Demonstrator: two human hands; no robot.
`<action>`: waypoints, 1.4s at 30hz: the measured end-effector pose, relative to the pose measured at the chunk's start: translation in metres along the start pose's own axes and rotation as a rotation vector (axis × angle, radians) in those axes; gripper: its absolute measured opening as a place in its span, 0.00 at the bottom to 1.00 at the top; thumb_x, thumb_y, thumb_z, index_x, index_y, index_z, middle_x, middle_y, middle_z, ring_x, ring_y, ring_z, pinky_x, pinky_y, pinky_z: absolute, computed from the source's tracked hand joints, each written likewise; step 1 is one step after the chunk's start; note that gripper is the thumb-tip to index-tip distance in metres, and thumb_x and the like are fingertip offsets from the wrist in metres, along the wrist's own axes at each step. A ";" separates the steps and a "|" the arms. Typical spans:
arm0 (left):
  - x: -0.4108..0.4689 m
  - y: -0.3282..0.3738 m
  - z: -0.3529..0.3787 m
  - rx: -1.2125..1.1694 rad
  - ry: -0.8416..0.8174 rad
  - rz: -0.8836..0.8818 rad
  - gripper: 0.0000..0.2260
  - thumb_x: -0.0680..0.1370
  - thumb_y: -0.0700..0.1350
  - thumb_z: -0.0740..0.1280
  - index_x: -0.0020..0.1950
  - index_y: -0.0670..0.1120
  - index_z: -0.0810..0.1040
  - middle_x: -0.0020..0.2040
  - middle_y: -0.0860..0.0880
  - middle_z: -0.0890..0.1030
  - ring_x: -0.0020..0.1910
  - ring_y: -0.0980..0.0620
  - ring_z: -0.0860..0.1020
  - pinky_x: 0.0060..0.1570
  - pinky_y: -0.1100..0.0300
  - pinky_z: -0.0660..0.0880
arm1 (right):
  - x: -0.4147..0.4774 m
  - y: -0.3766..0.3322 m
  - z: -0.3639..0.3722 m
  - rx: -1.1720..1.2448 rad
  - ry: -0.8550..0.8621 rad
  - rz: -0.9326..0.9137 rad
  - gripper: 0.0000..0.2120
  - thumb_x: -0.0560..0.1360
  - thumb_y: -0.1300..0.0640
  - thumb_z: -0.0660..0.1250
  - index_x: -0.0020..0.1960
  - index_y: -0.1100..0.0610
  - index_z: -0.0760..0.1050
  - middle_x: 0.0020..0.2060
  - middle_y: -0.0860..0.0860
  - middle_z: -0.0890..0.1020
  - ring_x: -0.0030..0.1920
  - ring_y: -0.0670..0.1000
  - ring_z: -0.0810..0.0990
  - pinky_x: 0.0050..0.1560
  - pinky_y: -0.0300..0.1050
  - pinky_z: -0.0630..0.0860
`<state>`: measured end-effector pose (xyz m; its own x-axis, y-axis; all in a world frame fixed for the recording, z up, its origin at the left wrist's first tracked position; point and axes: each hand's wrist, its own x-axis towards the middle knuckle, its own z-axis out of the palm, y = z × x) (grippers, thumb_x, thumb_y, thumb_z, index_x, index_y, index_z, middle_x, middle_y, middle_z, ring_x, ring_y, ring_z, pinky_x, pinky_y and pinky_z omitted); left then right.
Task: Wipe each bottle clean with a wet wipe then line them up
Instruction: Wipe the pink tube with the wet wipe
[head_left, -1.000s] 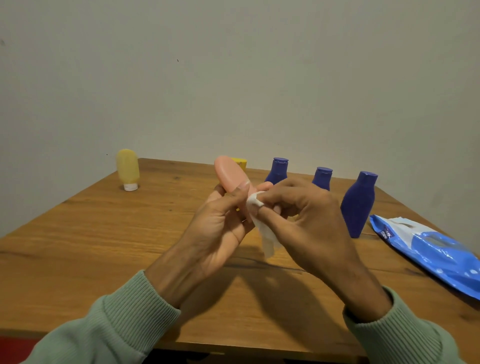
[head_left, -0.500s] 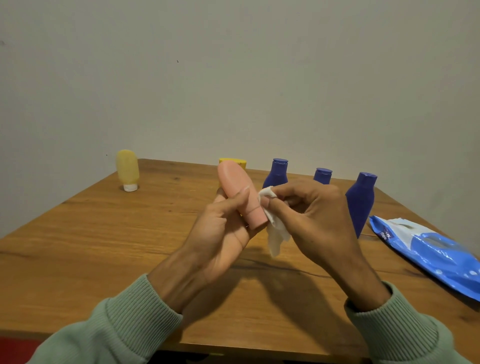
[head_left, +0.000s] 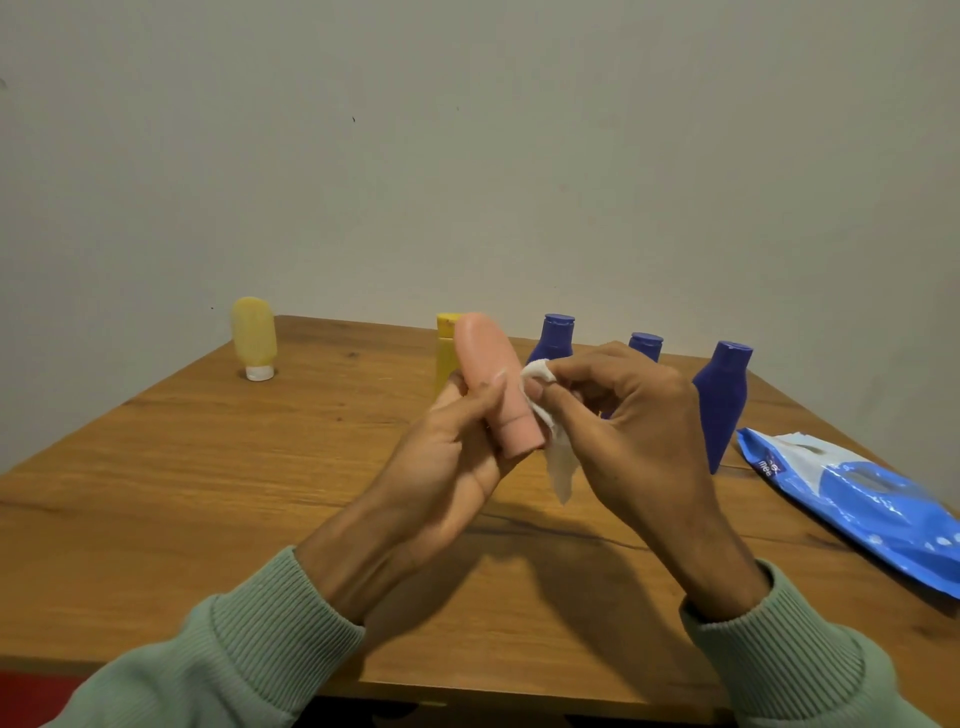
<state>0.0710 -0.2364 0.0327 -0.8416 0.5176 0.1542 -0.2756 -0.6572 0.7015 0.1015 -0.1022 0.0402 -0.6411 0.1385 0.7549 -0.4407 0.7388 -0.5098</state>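
Two hands met above the middle of a wooden bench (head_left: 208, 467). The left hand (head_left: 457, 457) gripped a pink bottle (head_left: 493, 374) with the thumb across its front. The bottle was held clear of the bench and tilted, cap end toward 5 o'clock, rounded end toward 11 o'clock. The right hand (head_left: 639, 431) pinched a white wet wipe (head_left: 558, 467) against the bottle's side at 3 o'clock, and a loose tail of wipe hung below. Directly behind the pink bottle stood a yellow bottle (head_left: 445, 348), partly hidden. Upright and apart from one another stood a far blue bottle (head_left: 556, 338) at 1 o'clock of the hands, a middle blue bottle (head_left: 645, 345) partly hidden at 2 o'clock, and a near blue bottle (head_left: 722, 400) at 3 o'clock. A pale yellow tube (head_left: 253, 332) stood on its white cap, well apart at 10 o'clock. A blue wipe packet (head_left: 857, 499) lay flat at 4 o'clock, near the bench edge
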 end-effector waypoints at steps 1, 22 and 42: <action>0.001 0.001 -0.001 -0.020 0.023 -0.001 0.21 0.77 0.43 0.62 0.70 0.41 0.67 0.56 0.36 0.82 0.55 0.43 0.82 0.52 0.52 0.80 | 0.001 0.002 -0.002 -0.001 0.000 0.016 0.09 0.71 0.56 0.72 0.51 0.54 0.81 0.40 0.36 0.76 0.46 0.38 0.76 0.42 0.27 0.73; 0.011 0.015 -0.013 0.054 0.185 -0.085 0.21 0.76 0.44 0.68 0.65 0.36 0.71 0.43 0.38 0.83 0.41 0.45 0.82 0.37 0.53 0.83 | 0.002 0.000 -0.011 -0.007 -0.121 -0.321 0.10 0.70 0.58 0.71 0.51 0.57 0.80 0.46 0.47 0.80 0.44 0.42 0.77 0.42 0.32 0.76; 0.007 0.013 -0.011 0.049 0.229 -0.066 0.20 0.76 0.42 0.67 0.66 0.36 0.70 0.48 0.37 0.81 0.40 0.45 0.83 0.35 0.53 0.82 | -0.009 -0.002 0.003 -0.174 -0.065 -0.377 0.09 0.69 0.61 0.73 0.49 0.61 0.80 0.44 0.53 0.81 0.44 0.46 0.78 0.41 0.26 0.73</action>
<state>0.0566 -0.2469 0.0353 -0.9074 0.4171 -0.0514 -0.3155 -0.5955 0.7388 0.1058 -0.1071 0.0332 -0.4958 -0.2010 0.8448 -0.5430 0.8310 -0.1210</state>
